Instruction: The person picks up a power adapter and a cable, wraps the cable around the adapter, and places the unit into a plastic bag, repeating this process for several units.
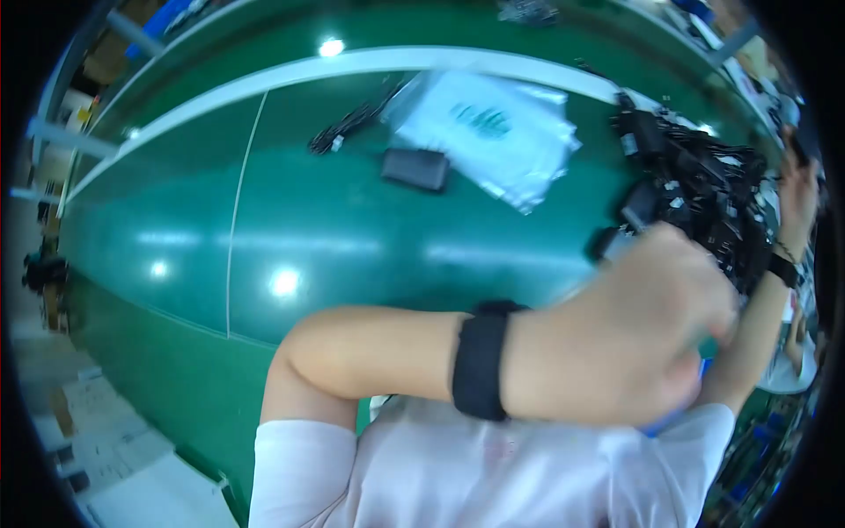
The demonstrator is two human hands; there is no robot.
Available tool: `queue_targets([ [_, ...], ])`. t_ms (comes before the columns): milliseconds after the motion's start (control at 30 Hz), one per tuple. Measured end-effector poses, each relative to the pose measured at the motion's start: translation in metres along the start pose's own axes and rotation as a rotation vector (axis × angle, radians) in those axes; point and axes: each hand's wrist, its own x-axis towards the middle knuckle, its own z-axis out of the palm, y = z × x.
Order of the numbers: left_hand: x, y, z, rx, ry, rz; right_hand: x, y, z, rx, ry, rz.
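Note:
My left arm, with a black wristband (pixel 480 365), reaches across in front of my body to the right. My left hand (pixel 629 326) is smeared by motion; its fingers look bent, but whether they hold anything is unclear. It hovers at the near-left edge of a heap of black power adapters with cables (pixel 704 189), hiding part of it. At the far right rim, my right hand (pixel 797 195) is raised beyond the heap, its fingers closed around something small and dark that I cannot make out. A black band (pixel 782 270) circles that wrist too.
A single black power adapter (pixel 415 169) lies on the green table (pixel 308 211), near a coiled black cable (pixel 348 128) and a stack of clear plastic bags (pixel 484 123). A white strip (pixel 378 60) runs along the table's far side. Another person's white clothing (pixel 789 370) shows at right.

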Motion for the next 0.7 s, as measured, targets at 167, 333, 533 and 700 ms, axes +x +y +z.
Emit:
queue_targets([
  [167,0.013,-0.045,-0.011,-0.358,-0.148,-0.785,-0.046,0.042,0.075,-0.606,-0.043,0.000],
  [333,0.019,-0.084,0.001,-0.634,0.067,-0.761,-0.088,0.089,0.177,-0.859,-0.239,-0.030],
  [533,0.019,-0.094,0.012,-0.724,0.147,-0.655,-0.101,0.096,0.122,-1.181,-0.493,-0.447],
  [700,0.033,-0.090,-0.011,-0.912,0.284,-0.608,-0.112,0.109,0.093,-1.394,-0.164,0.028],
])
